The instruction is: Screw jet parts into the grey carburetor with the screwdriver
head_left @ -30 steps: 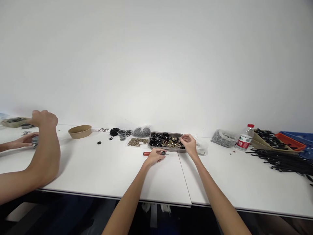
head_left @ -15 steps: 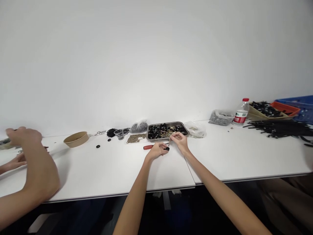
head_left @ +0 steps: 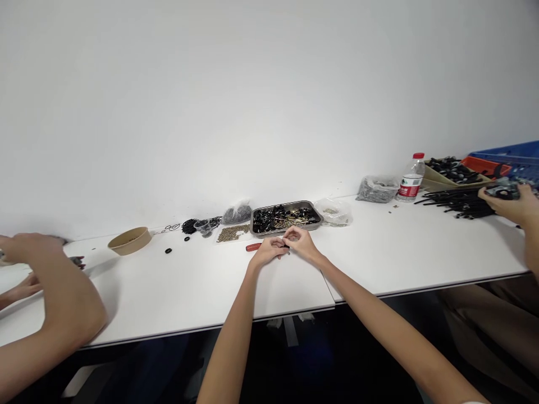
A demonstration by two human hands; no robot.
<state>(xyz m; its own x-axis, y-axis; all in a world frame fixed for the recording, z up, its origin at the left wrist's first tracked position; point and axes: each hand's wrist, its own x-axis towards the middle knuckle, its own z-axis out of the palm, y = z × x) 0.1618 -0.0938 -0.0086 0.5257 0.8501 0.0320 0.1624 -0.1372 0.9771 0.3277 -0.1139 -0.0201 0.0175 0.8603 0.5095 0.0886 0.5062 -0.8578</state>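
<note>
My left hand [head_left: 269, 251] is closed in a pinch on a small black part [head_left: 286, 247]. Fingertip to fingertip with it, my right hand [head_left: 300, 242] is also pinched, at the upper side of that part. The thin brass-coloured pin seen in its fingers a moment ago is mostly hidden by them now. Just left of my left hand lies a red-handled tool [head_left: 253, 247], its far end covered. Behind both hands stands a metal tray [head_left: 269, 233] of black parts and brass-coloured pins.
Brass-coloured pieces [head_left: 232, 233], bagged dark parts [head_left: 236, 213] and a plastic cup [head_left: 204, 228] lie left of the tray. Further left are black rings [head_left: 168, 251], a cardboard bowl [head_left: 129, 241] and a co-worker's arm [head_left: 67, 292]. At right: a bottle [head_left: 411, 179], black strips [head_left: 458, 202], another person's hand [head_left: 516, 207].
My right hand has come left and down against my left hand, bringing the pin to the black part. Another person's hand holding something has entered at the right. The view has shifted slightly.
</note>
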